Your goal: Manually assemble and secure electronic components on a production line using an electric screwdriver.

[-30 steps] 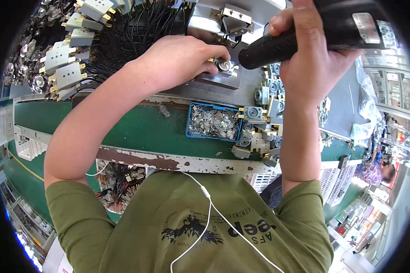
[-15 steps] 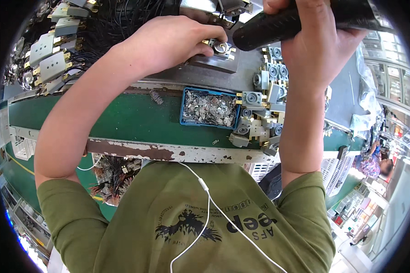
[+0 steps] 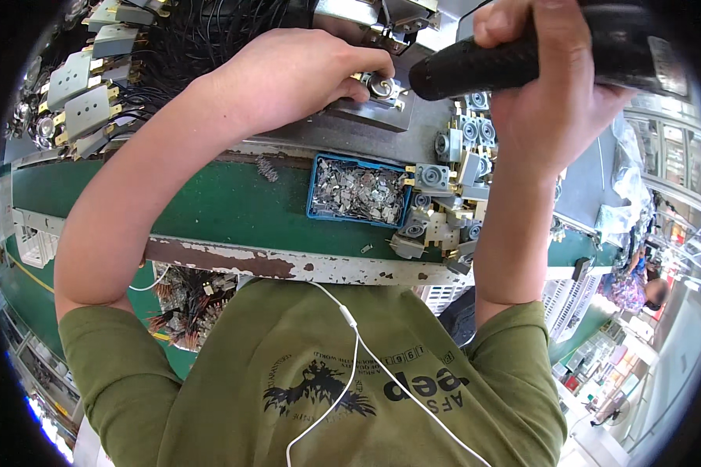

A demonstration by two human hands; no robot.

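My left hand [image 3: 331,68] is closed, thumb and finger pinching a small round-faced thermostat-like component [image 3: 382,87] with brass tabs. The component rests on a dark metal block [image 3: 378,115] on the bench. In my right hand [image 3: 549,101] is a thick black cylindrical power screwdriver [image 3: 475,68], fingers wrapped round its body. It lies nearly level, its narrower end pointing left at the component; whether it touches is hard to make out. Several similar grey components with brass tabs [image 3: 432,177] are heaped to the right of the block.
A blue tray [image 3: 313,191] full of small metal pieces sits on the green bench top [image 3: 218,204]. Grey parts on black wires [image 3: 89,113] are piled at the far left. A coiled spring [image 3: 267,169] lies near the tray. A person [image 3: 631,288] is at the far right.
My right hand and the screwdriver have shifted slightly to the right, away from the component. My left hand keeps its pinch in nearly the same place. The view has moved a little.
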